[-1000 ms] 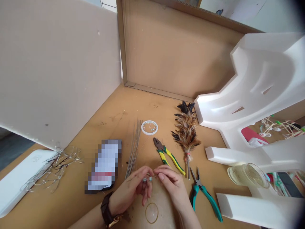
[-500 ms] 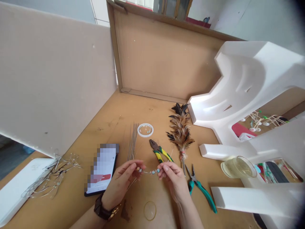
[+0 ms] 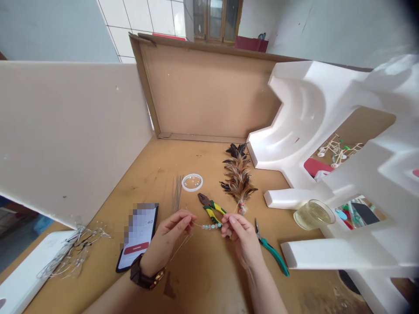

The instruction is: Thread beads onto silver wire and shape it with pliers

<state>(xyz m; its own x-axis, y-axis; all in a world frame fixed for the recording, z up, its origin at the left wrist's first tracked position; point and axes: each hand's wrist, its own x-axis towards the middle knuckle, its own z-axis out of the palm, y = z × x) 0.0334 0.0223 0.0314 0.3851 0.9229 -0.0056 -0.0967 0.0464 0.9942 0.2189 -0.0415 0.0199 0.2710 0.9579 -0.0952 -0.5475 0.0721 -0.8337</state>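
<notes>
Midway between the two hands, a strand of pink and pale blue beads [image 3: 211,226] spans the gap, its beads bunched nearer the right fingertips. The left hand [image 3: 175,230] is curled nearly closed, thumb and forefinger pinching the strand's bare end; the right hand [image 3: 240,231] pinches the other end likewise, its remaining fingers loosely folded. Just beyond the beads lie combination pliers [image 3: 207,204], with a round white dish [image 3: 192,189] farther off and teal-handled needle-nose pliers [image 3: 275,254] beside the right hand.
</notes>
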